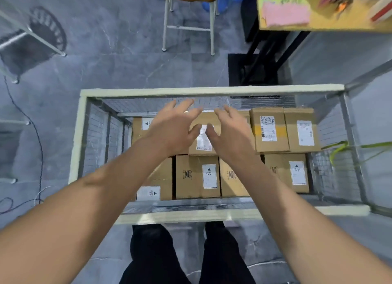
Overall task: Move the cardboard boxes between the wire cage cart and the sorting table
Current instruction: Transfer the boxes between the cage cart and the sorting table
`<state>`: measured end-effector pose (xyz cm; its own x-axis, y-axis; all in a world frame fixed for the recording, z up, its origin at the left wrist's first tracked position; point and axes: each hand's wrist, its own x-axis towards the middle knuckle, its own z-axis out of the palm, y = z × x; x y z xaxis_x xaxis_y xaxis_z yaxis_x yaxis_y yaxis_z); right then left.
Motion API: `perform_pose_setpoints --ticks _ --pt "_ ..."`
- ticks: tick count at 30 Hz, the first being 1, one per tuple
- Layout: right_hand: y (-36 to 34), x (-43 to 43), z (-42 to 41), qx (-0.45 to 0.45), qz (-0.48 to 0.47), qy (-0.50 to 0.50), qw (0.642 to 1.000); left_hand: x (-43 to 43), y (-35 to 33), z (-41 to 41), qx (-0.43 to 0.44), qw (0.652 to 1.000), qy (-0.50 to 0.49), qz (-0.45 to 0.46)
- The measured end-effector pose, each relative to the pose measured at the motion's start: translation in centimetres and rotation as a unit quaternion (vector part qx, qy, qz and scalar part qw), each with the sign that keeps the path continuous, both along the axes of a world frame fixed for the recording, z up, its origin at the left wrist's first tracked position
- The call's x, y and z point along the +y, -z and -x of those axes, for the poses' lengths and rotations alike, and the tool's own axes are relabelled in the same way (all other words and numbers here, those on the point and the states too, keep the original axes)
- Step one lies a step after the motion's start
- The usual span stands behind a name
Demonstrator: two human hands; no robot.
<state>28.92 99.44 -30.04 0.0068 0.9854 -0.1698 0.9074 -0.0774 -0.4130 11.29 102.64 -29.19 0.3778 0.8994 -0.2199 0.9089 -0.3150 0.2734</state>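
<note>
Labels showing inside the wire cage cart (207, 91)

"HEAVY" under a black triangle is reading clearly on the white label (209, 176) of the front middle box (197, 176), and bold black letters "NC" are printing beside it on the cardboard. The same "NC" is showing on the next box (232, 177). The front right box (286, 172) is carrying a like triangle label (297, 172), its word too blurred. The front left label (148, 193) is showing "HEAVY" sideways. The back boxes' shipping labels are staying illegible.
</note>
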Motion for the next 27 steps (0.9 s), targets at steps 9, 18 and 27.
perform_pose_setpoints --ticks 9,18,27 --pt "-7.6 -5.5 2.0 -0.036 -0.015 0.216 0.975 2.2 -7.4 -1.5 -0.018 0.962 0.268 -0.050" --pt "-16.4 -18.3 0.8 -0.086 -0.076 0.427 0.897 -6.0 -15.9 -8.1 -0.054 0.873 0.475 -0.098" --pt "-20.6 -35.0 3.4 -0.103 -0.091 0.574 0.807 -21.3 -21.0 -12.7 -0.099 0.776 0.613 -0.107"
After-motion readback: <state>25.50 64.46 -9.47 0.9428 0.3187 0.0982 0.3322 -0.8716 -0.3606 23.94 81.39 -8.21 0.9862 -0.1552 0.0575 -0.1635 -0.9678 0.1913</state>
